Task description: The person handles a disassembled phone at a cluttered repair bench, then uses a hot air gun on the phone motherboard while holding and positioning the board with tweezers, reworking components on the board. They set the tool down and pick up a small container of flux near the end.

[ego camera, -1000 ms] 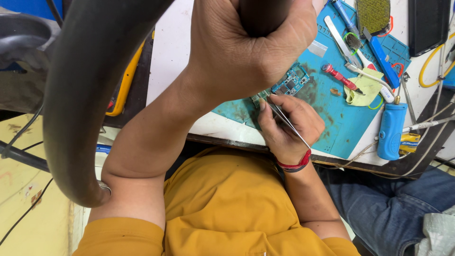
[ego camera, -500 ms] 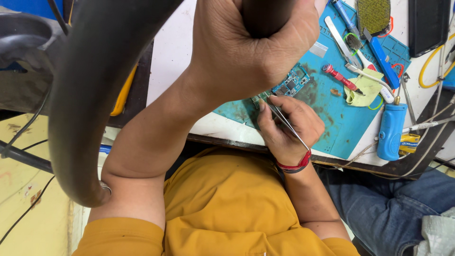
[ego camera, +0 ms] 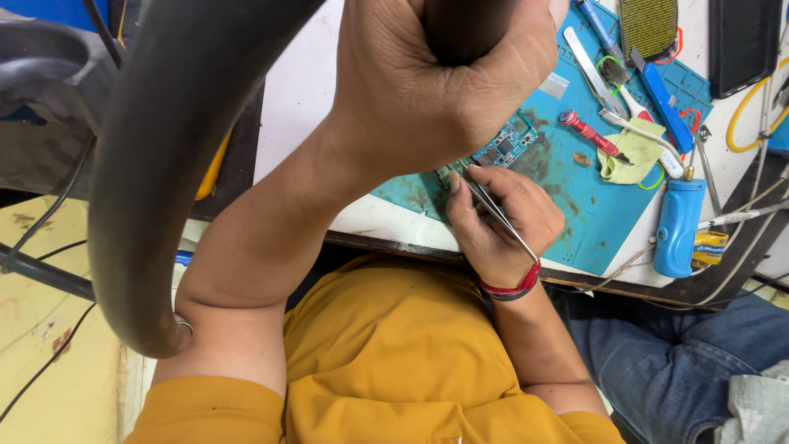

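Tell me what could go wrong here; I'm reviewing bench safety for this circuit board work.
1. The left hand grips a dark handle close above the circuit board and hides much of it, so the tweezers in the right hand may be placed half-blind and might nudge a part.
2. The thick black hose arcs over the left forearm; a snag could jerk that grip.
3. Loose tools crowd the blue mat and could be knocked.

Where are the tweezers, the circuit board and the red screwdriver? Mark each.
tweezers [ego camera: 503, 220], head view, middle of the metal shaft
circuit board [ego camera: 508, 141], head view, its exposed blue end
red screwdriver [ego camera: 585, 131], head view, its red handle
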A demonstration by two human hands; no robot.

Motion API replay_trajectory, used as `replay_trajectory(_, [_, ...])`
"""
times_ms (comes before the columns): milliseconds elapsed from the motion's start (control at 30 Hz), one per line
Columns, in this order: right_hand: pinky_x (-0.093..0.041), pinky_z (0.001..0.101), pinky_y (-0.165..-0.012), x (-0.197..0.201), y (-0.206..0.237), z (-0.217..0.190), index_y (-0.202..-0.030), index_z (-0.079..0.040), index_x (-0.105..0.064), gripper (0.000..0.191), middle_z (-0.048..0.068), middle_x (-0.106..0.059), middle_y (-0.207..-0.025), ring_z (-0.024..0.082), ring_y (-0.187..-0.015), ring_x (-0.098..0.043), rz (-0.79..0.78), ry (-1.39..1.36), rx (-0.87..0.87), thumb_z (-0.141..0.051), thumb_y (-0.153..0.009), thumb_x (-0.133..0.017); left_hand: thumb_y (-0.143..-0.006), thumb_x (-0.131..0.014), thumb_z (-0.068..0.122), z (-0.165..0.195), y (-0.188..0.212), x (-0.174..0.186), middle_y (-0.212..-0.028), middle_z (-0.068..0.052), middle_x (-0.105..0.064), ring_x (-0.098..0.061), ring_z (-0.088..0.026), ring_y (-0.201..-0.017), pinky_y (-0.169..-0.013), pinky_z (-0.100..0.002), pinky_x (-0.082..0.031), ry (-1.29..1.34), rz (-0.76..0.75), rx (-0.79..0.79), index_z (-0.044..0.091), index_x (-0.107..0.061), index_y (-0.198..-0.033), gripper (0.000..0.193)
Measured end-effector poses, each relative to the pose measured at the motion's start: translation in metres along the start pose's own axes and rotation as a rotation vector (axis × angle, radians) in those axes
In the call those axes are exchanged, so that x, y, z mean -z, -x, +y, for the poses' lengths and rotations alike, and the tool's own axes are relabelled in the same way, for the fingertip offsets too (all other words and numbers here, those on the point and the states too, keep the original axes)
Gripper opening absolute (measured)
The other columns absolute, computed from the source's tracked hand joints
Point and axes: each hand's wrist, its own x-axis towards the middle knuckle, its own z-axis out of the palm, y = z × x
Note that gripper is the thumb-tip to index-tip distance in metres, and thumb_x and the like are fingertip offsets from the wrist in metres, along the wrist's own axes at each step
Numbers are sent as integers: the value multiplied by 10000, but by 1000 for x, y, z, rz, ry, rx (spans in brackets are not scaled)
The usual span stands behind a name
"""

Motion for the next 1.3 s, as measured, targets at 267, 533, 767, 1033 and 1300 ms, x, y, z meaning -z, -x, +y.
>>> replay_trajectory(267, [-554, 277, -684, 7, 4, 1, -1005, 4, -718, 174, 138, -732, -919, 221, -769, -713, 24, -2, -45, 2, -891, -850, -1075, -658, -98, 1, 5, 5, -652, 19, -516, -495, -32, -578, -531, -242, -407, 86, 18, 41, -7, -551, -764, 342])
replay_trajectory(533, [-569, 281, -724, 8, 7, 5, -1025, 1, -713, 170, 141, -740, -965, 217, -780, -733, 14, -72, -58, -17, -905, -832, -1101, -652, -76, 4, 8, 13, -667, 16, -529, -509, -34, -595, -547, -236, -407, 92, 17, 65, -18, -581, -794, 321])
replay_trajectory(767, [-555, 259, -728, 4, 14, 12, -1041, 18, -720, 183, 141, -745, -982, 192, -810, -723, 12, -68, -40, -1, -907, -842, -1099, -677, -37, 14, 11, 25, -745, -20, -658, -643, -77, -651, -588, -243, -487, 104, 58, 159, -24, -684, -870, 229])
replay_trajectory(1033, [-511, 199, -734, -6, 18, 24, -1073, 33, -746, 136, 39, -746, -931, 54, -806, -652, 63, -346, -376, 26, -956, -816, -1143, -737, -2, 15, 12, 29, -733, -52, -683, -678, -107, -633, -576, -253, -507, 97, 63, 143, -20, -708, -882, 263])
replay_trajectory(1300, [-520, 200, -754, -8, 18, 24, -1072, 30, -744, 127, 41, -751, -944, 56, -821, -660, 67, -339, -352, 19, -966, -814, -1130, -721, -15, 13, 14, 31, -763, -46, -693, -686, -97, -662, -590, -240, -513, 51, 52, 111, -21, -713, -912, 218])
